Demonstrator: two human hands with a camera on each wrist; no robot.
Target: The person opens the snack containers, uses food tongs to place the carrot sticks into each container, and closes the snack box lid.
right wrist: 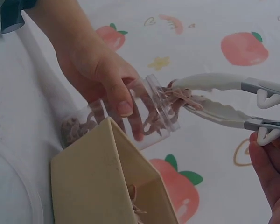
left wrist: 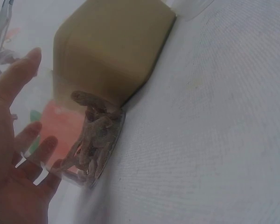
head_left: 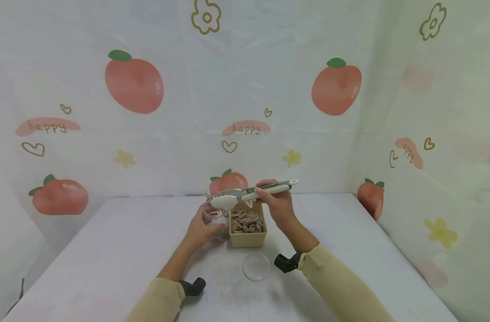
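A clear jar [right wrist: 154, 107] with brown strips at its bottom stands on the table, left of a beige square box [head_left: 248, 240] filled with similar strips [head_left: 247, 222]. My left hand [head_left: 201, 229] curls its fingers and thumb round the jar. In my right hand [head_left: 278, 202] are white and grey tongs [head_left: 265, 190], held over the box. The tongs' tips pinch a clump of strips [right wrist: 179, 97] at the jar's mouth, some of it hanging inside. The left wrist view shows strips [left wrist: 95, 140] in the jar's lower part, beside the box.
A round clear lid [head_left: 255, 267] lies flat on the white table [head_left: 148, 250], in front of the box. Behind and to the right hangs a white curtain [head_left: 180, 89] printed with red fruit, flowers and hearts.
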